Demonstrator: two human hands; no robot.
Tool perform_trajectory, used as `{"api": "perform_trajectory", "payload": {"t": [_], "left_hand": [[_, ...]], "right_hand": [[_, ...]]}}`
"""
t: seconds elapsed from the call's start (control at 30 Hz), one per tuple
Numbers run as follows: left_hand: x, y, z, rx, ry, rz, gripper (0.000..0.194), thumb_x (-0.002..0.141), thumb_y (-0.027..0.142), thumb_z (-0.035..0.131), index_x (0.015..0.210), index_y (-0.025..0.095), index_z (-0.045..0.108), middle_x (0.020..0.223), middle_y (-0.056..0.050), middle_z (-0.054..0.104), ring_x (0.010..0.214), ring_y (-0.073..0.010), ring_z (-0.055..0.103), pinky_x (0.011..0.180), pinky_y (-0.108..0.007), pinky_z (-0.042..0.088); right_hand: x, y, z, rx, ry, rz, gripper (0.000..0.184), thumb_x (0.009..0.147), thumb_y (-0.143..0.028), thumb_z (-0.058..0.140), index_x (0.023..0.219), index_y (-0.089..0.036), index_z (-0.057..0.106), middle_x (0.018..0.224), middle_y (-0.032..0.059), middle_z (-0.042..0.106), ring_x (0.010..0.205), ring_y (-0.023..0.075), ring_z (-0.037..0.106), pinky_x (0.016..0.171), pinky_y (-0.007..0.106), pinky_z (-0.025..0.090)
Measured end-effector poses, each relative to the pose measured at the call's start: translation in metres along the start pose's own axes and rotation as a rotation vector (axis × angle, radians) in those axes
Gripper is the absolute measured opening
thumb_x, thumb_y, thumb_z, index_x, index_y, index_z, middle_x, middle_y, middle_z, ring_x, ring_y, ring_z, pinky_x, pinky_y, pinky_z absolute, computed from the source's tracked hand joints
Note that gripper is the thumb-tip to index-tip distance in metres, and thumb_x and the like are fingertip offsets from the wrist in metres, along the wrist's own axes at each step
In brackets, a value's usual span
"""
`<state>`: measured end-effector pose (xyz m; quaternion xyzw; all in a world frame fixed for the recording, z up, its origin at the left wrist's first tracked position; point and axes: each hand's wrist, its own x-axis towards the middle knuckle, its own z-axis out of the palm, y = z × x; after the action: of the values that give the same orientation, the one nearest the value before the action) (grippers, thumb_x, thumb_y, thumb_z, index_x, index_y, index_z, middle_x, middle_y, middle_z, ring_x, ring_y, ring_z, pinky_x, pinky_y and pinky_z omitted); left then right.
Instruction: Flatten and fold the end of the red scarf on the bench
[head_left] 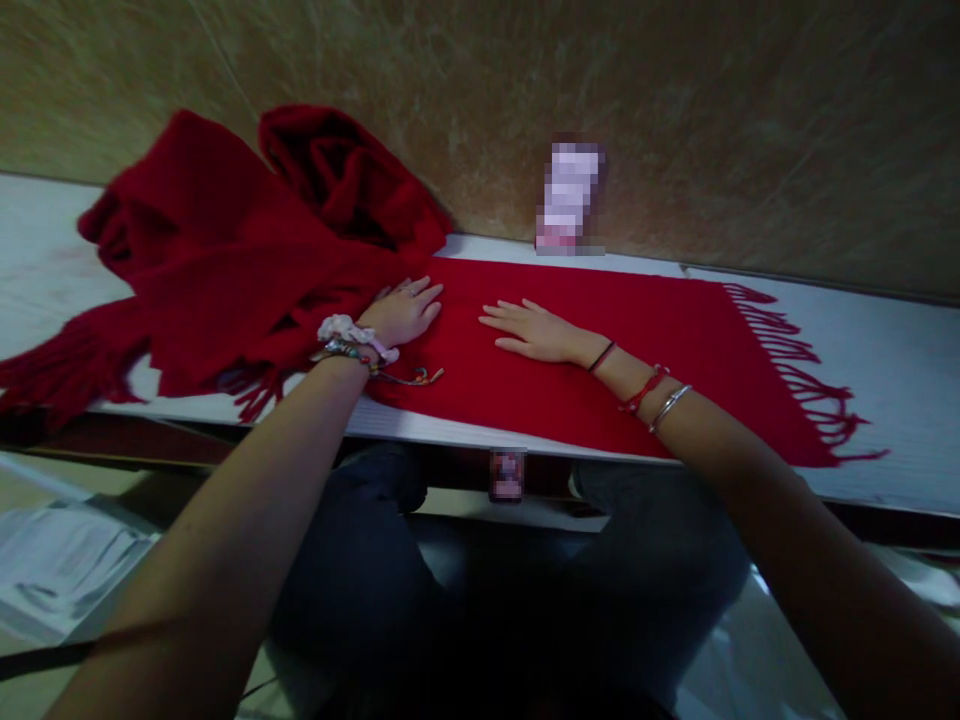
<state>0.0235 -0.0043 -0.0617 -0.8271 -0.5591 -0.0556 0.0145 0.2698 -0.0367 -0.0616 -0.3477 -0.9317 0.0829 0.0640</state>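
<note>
A red scarf (675, 350) lies along a narrow white bench top, its right part spread flat with the fringe fanned out at the right end. The left part is heaped in loose folds, with more fringe hanging at the far left. My left hand (403, 312) rests palm down on the scarf, fingers stretched, where the flat part meets the heap. Farther right, my right hand (538, 330) lies flat on the smooth cloth with its fingers apart. Bracelets circle both wrists. Neither hand grips the cloth.
The white bench top (892, 360) runs from left to right against a brown marbled wall (712, 130). A blurred-out rectangular object (570, 195) stands at the wall behind the scarf. Papers (67, 560) lie lower left, beneath bench level. My legs (360, 570) are below the front edge.
</note>
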Motion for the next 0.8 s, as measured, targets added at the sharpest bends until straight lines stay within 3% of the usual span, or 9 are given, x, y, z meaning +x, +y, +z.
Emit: {"api": "perform_trajectory", "payload": {"t": [0.2, 0.33, 0.67, 0.8], "left_hand": [[0.001, -0.004, -0.001, 0.022, -0.02, 0.01, 0.049, 0.093, 0.034, 0.025, 0.137, 0.018, 0.036, 0.145, -0.008, 0.032, 0.132, -0.0233, 0.03, 0.107, -0.039, 0.025], [0.002, -0.011, 0.0, 0.011, 0.005, 0.049, 0.05, 0.092, 0.033, 0.025, 0.136, 0.014, 0.038, 0.142, -0.01, 0.036, 0.131, -0.0209, 0.033, 0.107, -0.036, 0.025], [0.005, -0.016, 0.003, 0.012, 0.028, 0.079, 0.053, 0.09, 0.033, 0.025, 0.135, 0.008, 0.04, 0.141, -0.012, 0.038, 0.13, -0.0213, 0.034, 0.108, -0.033, 0.025], [0.006, -0.019, 0.005, -0.002, 0.035, 0.08, 0.054, 0.09, 0.034, 0.025, 0.134, 0.007, 0.04, 0.14, -0.013, 0.039, 0.13, -0.0213, 0.034, 0.108, -0.032, 0.025]], "right_hand": [[-0.006, 0.006, 0.0, -0.026, 0.024, 0.054, 0.05, 0.092, -0.043, 0.029, 0.138, -0.025, 0.035, 0.147, 0.0053, 0.029, 0.136, 0.0251, 0.023, 0.108, 0.054, 0.016], [-0.025, 0.021, -0.005, -0.062, 0.011, 0.152, 0.05, 0.093, -0.042, 0.027, 0.139, -0.024, 0.033, 0.148, 0.0057, 0.027, 0.137, 0.0248, 0.02, 0.109, 0.054, 0.016], [-0.126, 0.107, -0.022, -0.192, 0.048, 0.544, 0.053, 0.092, -0.043, 0.021, 0.14, -0.023, 0.031, 0.148, 0.0064, 0.027, 0.136, 0.0253, 0.023, 0.106, 0.056, 0.025], [-0.157, 0.127, -0.026, -0.197, 0.063, 0.705, 0.054, 0.092, -0.043, 0.019, 0.14, -0.021, 0.03, 0.147, 0.0082, 0.028, 0.135, 0.0261, 0.024, 0.105, 0.056, 0.026]]}}
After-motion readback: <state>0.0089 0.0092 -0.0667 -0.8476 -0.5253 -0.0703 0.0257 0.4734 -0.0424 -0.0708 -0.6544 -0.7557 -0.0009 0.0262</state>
